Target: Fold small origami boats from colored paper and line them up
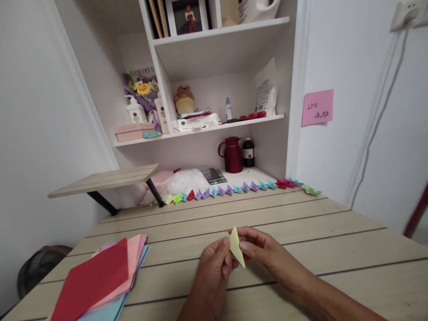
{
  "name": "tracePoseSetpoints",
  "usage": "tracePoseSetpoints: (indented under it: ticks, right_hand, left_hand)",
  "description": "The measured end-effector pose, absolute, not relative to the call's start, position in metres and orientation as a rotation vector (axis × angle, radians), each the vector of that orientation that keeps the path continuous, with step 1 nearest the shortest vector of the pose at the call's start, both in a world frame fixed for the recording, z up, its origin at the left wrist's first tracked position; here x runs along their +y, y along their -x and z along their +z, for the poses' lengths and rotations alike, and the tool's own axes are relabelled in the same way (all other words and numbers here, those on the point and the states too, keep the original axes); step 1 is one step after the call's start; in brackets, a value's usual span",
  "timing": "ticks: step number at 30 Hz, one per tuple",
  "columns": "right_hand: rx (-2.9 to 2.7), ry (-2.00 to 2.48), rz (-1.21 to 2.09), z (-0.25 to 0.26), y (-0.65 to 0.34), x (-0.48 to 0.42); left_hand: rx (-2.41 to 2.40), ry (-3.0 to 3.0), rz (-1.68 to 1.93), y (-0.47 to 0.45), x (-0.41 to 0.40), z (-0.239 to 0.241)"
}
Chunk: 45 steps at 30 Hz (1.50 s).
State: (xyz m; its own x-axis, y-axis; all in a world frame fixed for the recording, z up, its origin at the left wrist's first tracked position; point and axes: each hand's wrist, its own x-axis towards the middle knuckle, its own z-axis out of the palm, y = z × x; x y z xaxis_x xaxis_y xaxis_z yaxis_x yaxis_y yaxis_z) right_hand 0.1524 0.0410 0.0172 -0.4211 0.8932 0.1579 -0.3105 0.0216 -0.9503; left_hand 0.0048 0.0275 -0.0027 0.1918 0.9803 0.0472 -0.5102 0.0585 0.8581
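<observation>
A small folded piece of pale yellow paper is held between my two hands above the table's front middle. My left hand pinches it from the left, thumb against the paper and fingers curled under. From the right, my right hand grips it with the thumb on the near face and the fingers behind. The paper is pointed at top and bottom and stands tilted. Its far side is hidden by the fingers.
A stack of coloured paper sheets, red on top, lies at the left. Several folded paper boats line the table's back edge. A small raised shelf stands at back left. Beyond are a red jug and a dark bottle.
</observation>
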Motion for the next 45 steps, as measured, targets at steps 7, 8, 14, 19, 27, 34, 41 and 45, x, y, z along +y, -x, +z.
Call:
tracePoseSetpoints:
  ticks: [7,8,14,19,27,34,41,45]
  right_hand:
    - [-1.381,0.662,1.588,0.018,-0.154,0.039]
    - [-1.383,0.667,1.579,0.018,-0.154,0.039]
    - [-1.363,0.665,1.561,0.015,-0.149,0.040]
    - [-1.374,0.753,1.439,0.004,-0.150,0.044]
    - [-1.597,0.909,0.935,0.000,-0.161,0.048]
    - [-1.755,0.903,0.753,-0.003,-0.164,0.051]
    - [-1.908,0.903,0.657,0.001,-0.160,0.046]
    - [-1.898,0.902,0.774,0.002,-0.158,0.043]
  left_hand:
    - [0.647,-0.863,1.221,-0.003,0.028,-0.001]
    - [0.645,-0.866,1.224,-0.004,0.028,0.000]
    - [0.809,-0.924,1.317,-0.006,0.031,-0.009]
    - [0.895,-0.945,1.297,-0.009,0.031,-0.012]
    - [0.749,-0.636,1.134,-0.019,0.018,-0.010]
    - [0.813,-0.404,1.189,-0.024,0.010,-0.004]
    - [0.795,-0.596,1.224,-0.020,0.011,-0.010]
    - [0.849,-0.672,1.280,-0.017,0.015,-0.012]
